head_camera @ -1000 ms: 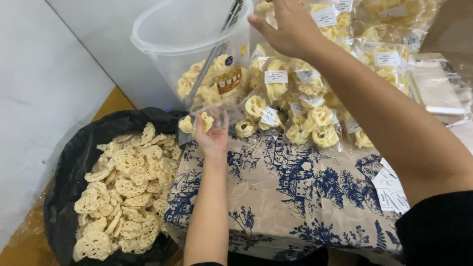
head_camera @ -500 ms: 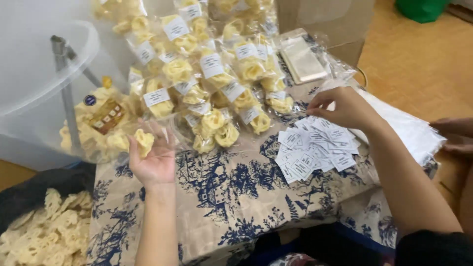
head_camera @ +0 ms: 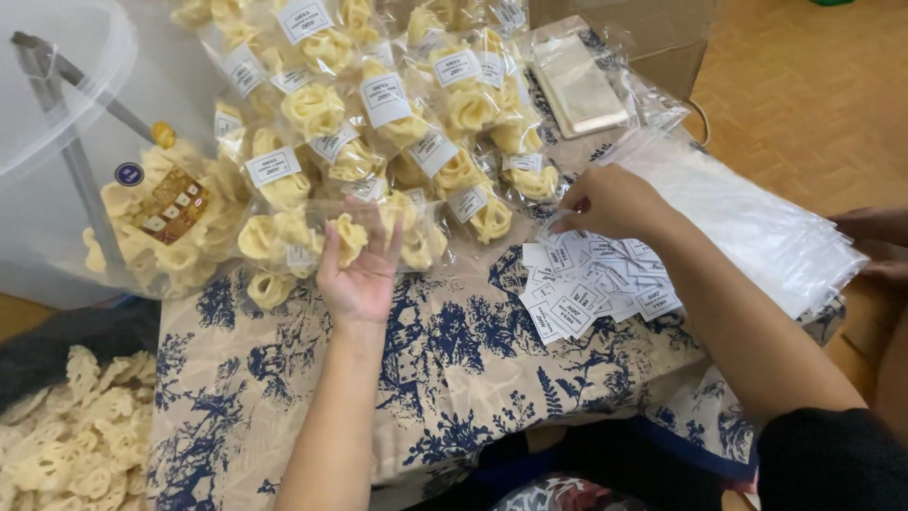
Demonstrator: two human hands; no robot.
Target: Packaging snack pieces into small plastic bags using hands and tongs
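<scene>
A blue-and-cream patterned cloth (head_camera: 454, 360) is covering the work surface, and everything else is placed here relative to it. At its far left corner a big clear tub (head_camera: 57, 104) is standing, holding yellow crackers and a pair of metal tongs (head_camera: 71, 151) that is leaning inside it. Along the cloth's far edge a heap of sealed cracker bags (head_camera: 378, 104) is lying, each with a white label. At the far right corner a stack of empty clear bags (head_camera: 582, 85) is resting, and a larger sheaf of clear plastic (head_camera: 757, 227) is spreading over the cloth's right edge. Off the near left corner, loose flower-shaped crackers (head_camera: 66, 445) are piling in a dark bag. Beyond the right edge another person's hand (head_camera: 875, 241) is showing.

On the cloth's right half a scatter of small white labels (head_camera: 591, 293) is lying. The right hand (head_camera: 610, 199) is hovering at the far edge of that scatter, fingers pinched together on what looks like one label, though the pinched item itself is too small to make out.

The left hand (head_camera: 359, 274) is rising palm up over the middle of the cloth, fingers loosely curled around a clear bag (head_camera: 322, 237) of crackers, which it is holding just in front of the heap.
</scene>
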